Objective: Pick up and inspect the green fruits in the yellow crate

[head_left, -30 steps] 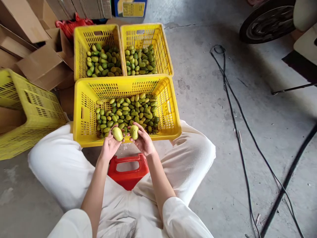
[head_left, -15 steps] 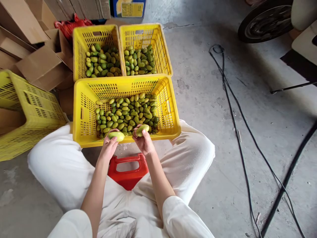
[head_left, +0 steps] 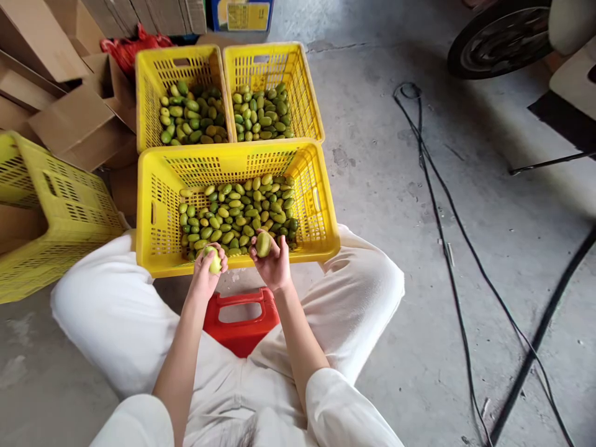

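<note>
Resting against fingers (head_left: 224, 261): two fruits (head_left: 263, 245).

leftmost crate (head_left: 81, 211) cut off, blue box (head_left: 242, 15) cropped above; paler fruit (head_left: 215, 262) partly hidden by fingers (head_left: 224, 262)

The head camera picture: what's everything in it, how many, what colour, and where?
Held fruits: two, yellowish green, one per hand
Loose fruits: too many to count, green and yellowish, in the front and back crates
Front crate: one, yellow, before the person
Back crates: two, yellow, beyond it, side by side
Left crate: one, yellow, left edge
Cardboard boxes: several, brown, upper left
Red bundle: one, red, by the boxes
Printed box: one, blue and yellow, top
Red plastic piece: one, red, between the legs
Cables: several, black, floor, right
Wheel: one, black, upper right
Floor: one, grey, underneath
Trousers: one pair, white, on the legs
Left hand, right hand: two, bare, near the front crate's rim
</note>
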Tool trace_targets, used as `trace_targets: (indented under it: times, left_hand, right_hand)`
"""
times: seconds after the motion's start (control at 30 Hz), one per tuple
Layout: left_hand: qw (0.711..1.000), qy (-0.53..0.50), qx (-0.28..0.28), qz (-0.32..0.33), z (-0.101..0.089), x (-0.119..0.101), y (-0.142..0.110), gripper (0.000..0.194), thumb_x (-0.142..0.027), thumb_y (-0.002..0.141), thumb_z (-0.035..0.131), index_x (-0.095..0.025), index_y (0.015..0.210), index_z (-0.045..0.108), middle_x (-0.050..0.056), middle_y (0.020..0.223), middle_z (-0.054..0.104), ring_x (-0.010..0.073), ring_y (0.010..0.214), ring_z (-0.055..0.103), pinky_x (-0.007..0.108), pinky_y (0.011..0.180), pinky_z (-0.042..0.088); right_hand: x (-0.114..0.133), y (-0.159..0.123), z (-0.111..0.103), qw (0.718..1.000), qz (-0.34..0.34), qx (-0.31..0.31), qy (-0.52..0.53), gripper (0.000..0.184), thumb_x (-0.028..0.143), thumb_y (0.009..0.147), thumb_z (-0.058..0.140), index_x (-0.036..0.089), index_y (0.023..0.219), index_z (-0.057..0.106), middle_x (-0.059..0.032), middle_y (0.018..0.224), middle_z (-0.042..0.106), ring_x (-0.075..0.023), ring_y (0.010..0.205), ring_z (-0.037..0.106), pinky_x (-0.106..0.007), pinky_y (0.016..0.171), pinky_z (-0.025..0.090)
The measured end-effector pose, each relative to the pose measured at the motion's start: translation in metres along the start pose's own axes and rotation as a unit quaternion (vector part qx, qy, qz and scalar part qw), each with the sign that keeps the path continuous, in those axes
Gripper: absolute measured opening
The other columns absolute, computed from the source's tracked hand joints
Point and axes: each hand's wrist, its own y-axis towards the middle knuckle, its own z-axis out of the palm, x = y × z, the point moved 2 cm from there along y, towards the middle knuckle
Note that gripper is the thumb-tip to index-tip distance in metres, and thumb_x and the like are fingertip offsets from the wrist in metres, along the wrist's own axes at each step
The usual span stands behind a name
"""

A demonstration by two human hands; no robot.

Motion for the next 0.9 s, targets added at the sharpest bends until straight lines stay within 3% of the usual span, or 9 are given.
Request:
trace_targets:
  times: [0.07,0.17,0.27,0.4,0.53,0.63,0.73,0.8,0.9]
  left_hand:
    - [0.999,-0.025,-0.028,0.001,-0.002,0.0,0.002,0.029,-0.038,0.076,0.079,-0.019,0.096,0.072,0.005,0.088,0.071,0.0163,0.079,0.068,0.028,0.07,0.058]
    - [0.998,-0.014,-0.053,0.012,-0.006,0.002,0.005,0.038,-0.036,0.076,0.081,-0.02,0.108,0.07,0.006,0.1,0.073,0.0229,0.098,0.072,0.04,0.091,0.059]
    - [0.998,0.03,-0.052,0.026,-0.007,0.004,0.006,0.046,-0.032,0.067,0.092,-0.022,0.105,0.068,0.003,0.093,0.07,0.018,0.083,0.072,0.031,0.074,0.058]
    - [0.997,0.063,-0.009,0.04,-0.001,0.001,0.001,0.041,-0.022,0.06,0.094,-0.019,0.087,0.064,-0.002,0.08,0.063,0.0078,0.063,0.06,0.018,0.052,0.045]
    - [0.991,0.113,0.064,0.0,0.007,-0.001,-0.007,0.042,-0.022,0.061,0.092,-0.02,0.089,0.061,0.0,0.085,0.068,0.0119,0.062,0.066,0.019,0.048,0.046]
    - [0.985,0.15,0.081,-0.035,0.01,0.002,-0.008,0.042,-0.031,0.068,0.09,-0.019,0.097,0.062,-0.001,0.072,0.066,0.0092,0.048,0.057,0.018,0.042,0.04]
    - [0.988,0.129,0.075,-0.046,0.009,0.004,-0.006,0.042,-0.045,0.074,0.086,-0.015,0.096,0.067,-0.001,0.065,0.061,0.0066,0.043,0.049,0.018,0.039,0.033]
    - [0.995,0.071,0.056,-0.05,0.007,0.005,-0.003,0.043,-0.05,0.075,0.082,-0.015,0.096,0.069,0.002,0.072,0.066,0.0095,0.049,0.055,0.021,0.043,0.041]
    - [0.999,-0.008,0.001,-0.04,-0.001,0.005,0.002,0.038,-0.045,0.074,0.08,-0.019,0.1,0.069,0.005,0.092,0.073,0.0168,0.073,0.069,0.029,0.064,0.057]
  right_hand:
    - [0.001,0.001,0.0,1.0,0.008,-0.007,0.021,0.031,0.051,0.086,0.066,0.025,0.102,0.068,-0.0037,0.094,0.071,-0.0195,0.082,0.067,-0.032,0.067,0.059]
    - [0.001,0.0,-0.001,1.0,0.005,-0.018,0.016,0.026,0.044,0.084,0.071,0.026,0.101,0.063,-0.0043,0.101,0.073,-0.0228,0.093,0.069,-0.038,0.076,0.062]
    - [0.0,-0.003,-0.002,1.0,-0.015,-0.01,0.012,0.036,0.043,0.076,0.082,0.028,0.096,0.056,0.0002,0.092,0.069,-0.0179,0.082,0.066,-0.029,0.065,0.058]
    - [0.002,-0.005,-0.001,0.999,-0.046,0.011,0.011,0.048,0.035,0.063,0.091,0.028,0.096,0.057,0.0056,0.08,0.059,-0.0087,0.062,0.051,-0.016,0.046,0.039]
    - [0.003,-0.005,0.0,0.999,-0.025,0.017,-0.037,0.044,0.034,0.062,0.091,0.025,0.091,0.059,0.0055,0.076,0.056,-0.0046,0.053,0.039,-0.015,0.041,0.026]
    - [0.001,-0.005,-0.001,0.995,-0.008,0.014,-0.098,0.041,0.036,0.065,0.089,0.024,0.094,0.062,0.0053,0.07,0.056,-0.0044,0.049,0.034,-0.016,0.04,0.02]
    - [0.0,-0.003,-0.002,0.994,-0.001,0.0,-0.109,0.038,0.042,0.073,0.081,0.022,0.102,0.067,0.0023,0.074,0.061,-0.0076,0.055,0.047,-0.018,0.045,0.033]
    - [0.0,-0.001,-0.002,0.997,0.003,-0.004,-0.077,0.039,0.043,0.075,0.077,0.022,0.106,0.068,-0.0003,0.084,0.066,-0.0117,0.066,0.058,-0.022,0.054,0.046]
    - [0.0,0.002,-0.003,0.999,-0.008,-0.015,-0.037,0.042,0.035,0.068,0.082,0.025,0.106,0.065,-0.0007,0.093,0.068,-0.0152,0.076,0.063,-0.027,0.063,0.053]
